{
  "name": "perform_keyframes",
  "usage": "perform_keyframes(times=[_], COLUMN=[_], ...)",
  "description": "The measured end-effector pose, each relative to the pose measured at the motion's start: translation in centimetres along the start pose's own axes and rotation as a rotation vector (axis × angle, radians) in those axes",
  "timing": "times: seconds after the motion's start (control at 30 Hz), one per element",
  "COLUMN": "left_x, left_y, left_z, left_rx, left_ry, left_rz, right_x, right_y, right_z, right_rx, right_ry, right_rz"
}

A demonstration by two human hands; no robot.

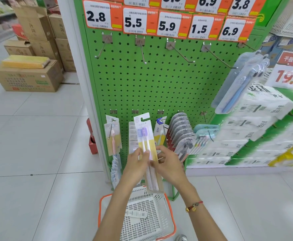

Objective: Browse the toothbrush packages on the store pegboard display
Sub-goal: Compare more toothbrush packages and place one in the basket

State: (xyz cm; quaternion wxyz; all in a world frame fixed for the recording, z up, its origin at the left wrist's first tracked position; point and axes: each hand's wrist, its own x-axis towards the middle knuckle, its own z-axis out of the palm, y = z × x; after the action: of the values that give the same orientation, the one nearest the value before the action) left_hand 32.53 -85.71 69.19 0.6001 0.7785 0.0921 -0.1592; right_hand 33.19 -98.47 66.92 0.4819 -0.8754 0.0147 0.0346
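The browsing is under way: one pack [146,150] with two purple brushes is off its hook, and the person holds it up in front of the pegboard [159,87]. Other packs [180,133] hang in the low row just behind and beside the hands, and they look untouched. One blue pack [241,84] hangs far up to the right of the right hand. Most upper hooks [142,51] carry nothing. So I judge that most of the display is not yet looked at.

The left hand [137,164] grips the pack at its left edge, thumb on the front, fingers curled behind. The right hand [168,166] pinches the right edge at the middle of the pack. Both forearms reach forward and come together at the pack. Below the hands, a basket [159,228] stands on the floor.
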Motion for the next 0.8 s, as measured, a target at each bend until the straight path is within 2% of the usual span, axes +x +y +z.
perform_keyframes(times=[0.1,0.17,0.3,0.37,0.7,0.8], left_x=[-0.4,-0.6,-0.5,-0.6,-1.1,-1.3], left_y=[0.6,0.4,-0.4,-1.0,-1.5,-1.4], left_z=[0.1,-0.1,-1.1,-1.5,-2.2,-2.0], left_rx=[-0.213,-0.294,-0.327,-0.349,-0.239,-0.239], left_ry=[-0.063,-0.073,-0.077,-0.103,-0.229,-0.187], left_rz=[-0.052,-0.056,-0.055,-0.043,-0.018,0.010], right_x=[-0.7,-1.3,-1.6,-1.7,-0.4,0.2], right_y=[-0.4,-0.5,0.4,0.7,-0.9,-1.3], right_z=[0.6,0.8,0.8,0.8,-0.6,-1.1], right_rx=[-0.166,-0.226,-0.064,0.021,0.214,0.339], right_ry=[0.028,-0.010,-0.184,-0.208,-0.007,0.017], right_rz=[-0.121,-0.181,-0.148,-0.149,0.051,0.074])
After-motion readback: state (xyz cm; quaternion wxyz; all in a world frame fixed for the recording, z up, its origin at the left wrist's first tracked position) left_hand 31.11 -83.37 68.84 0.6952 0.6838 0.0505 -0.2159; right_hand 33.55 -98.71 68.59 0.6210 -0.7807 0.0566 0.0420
